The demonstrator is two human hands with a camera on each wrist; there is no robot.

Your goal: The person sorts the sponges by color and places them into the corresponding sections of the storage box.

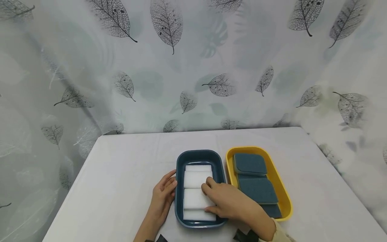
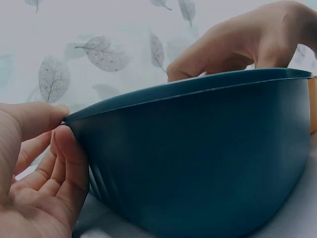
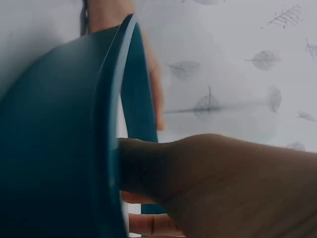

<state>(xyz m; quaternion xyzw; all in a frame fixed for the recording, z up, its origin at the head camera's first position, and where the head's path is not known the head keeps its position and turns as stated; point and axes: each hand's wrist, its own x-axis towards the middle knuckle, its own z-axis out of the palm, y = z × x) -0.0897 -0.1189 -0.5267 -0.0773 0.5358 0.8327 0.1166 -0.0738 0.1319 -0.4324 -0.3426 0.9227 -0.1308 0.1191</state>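
A dark blue plastic basin (image 1: 201,155) holds an overlapping row of white sponge blocks (image 1: 198,179). My left hand (image 1: 162,198) is at its left side; in the left wrist view the thumb (image 2: 42,118) lies on the rim and bent fingers (image 2: 72,158) sit just under it, pinching the edge. My right hand (image 1: 225,201) reaches over the right rim into the basin. Its thumb and bent fingers grip a white sponge (image 1: 195,199) in the front half of the row. In the right wrist view the basin wall (image 3: 54,124) hides most of that grip.
Close on the right stands a yellow basin (image 1: 285,198) with several dark teal pads (image 1: 257,190) overlapping inside. Both basins stand on a white-covered table (image 1: 127,168). A leaf-patterned curtain (image 1: 187,67) hangs behind and at the sides.
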